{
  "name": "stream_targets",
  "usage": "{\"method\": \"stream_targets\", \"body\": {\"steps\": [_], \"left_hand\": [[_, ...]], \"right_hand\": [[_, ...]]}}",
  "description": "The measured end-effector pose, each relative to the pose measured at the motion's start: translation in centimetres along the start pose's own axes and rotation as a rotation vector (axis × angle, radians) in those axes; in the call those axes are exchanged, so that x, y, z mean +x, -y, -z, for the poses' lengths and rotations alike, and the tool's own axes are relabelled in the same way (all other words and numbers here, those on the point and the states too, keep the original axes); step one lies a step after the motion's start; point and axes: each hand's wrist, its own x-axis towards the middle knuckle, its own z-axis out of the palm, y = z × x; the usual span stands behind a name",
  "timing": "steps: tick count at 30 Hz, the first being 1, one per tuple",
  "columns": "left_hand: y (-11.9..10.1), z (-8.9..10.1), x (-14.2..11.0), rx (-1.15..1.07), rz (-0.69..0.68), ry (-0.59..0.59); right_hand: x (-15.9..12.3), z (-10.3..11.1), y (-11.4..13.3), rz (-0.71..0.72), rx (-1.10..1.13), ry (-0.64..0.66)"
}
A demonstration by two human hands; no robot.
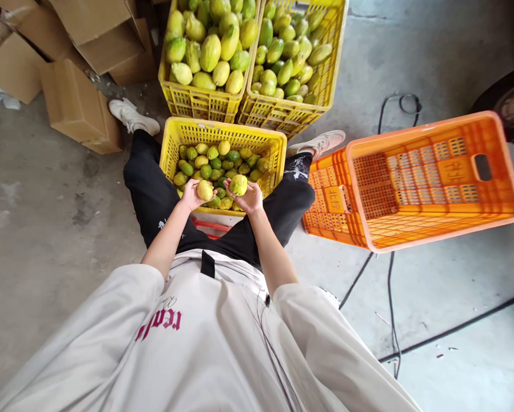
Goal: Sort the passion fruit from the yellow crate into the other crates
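Observation:
My left hand [190,198] is curled under a yellow lemon [204,190], which rests in its fingers. A yellow-green lemon with a bumpy skin [238,185] sits in my right hand [253,199], held by the fingers and thumb. Both hands are over the near side of a yellow plastic crate [228,130] between my legs. Inside that crate lie many loose green and yellow lemons [203,161]. The two hands are a little apart, with crate fruit visible between them.
Beyond my feet, two yellow crates, left [205,103] and right [278,114], are heaped with larger yellow-green fruit. An orange crate [437,229] stands to my right. Cardboard boxes [74,100] lie at the upper left. Black cables [391,309] and a wheel [511,106] are at the right.

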Motion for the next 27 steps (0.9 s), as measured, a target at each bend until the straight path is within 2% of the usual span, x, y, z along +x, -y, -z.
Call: {"method": "stream_targets", "body": {"steps": [6,12,17,24,27], "left_hand": [[0.1,-0.1,0.2,0.067,0.000,0.044],[0.0,-0.2,0.0,0.058,-0.043,-0.021],[-0.3,-0.4,-0.1,0.049,-0.022,-0.020],[-0.5,-0.2,0.6,0.025,-0.014,-0.104],[-0.5,-0.1,0.8,-0.022,-0.053,-0.145]], "right_hand": [[0.2,0.3,-0.1,0.013,-0.068,-0.044],[1.0,0.7,0.0,0.016,0.035,-0.165],[1.8,1.7,0.4,0.008,0.044,-0.274],[2.6,1.9,0.3,0.026,0.028,-0.316],[2.3,1.5,0.1,0.077,0.058,-0.270]]}}
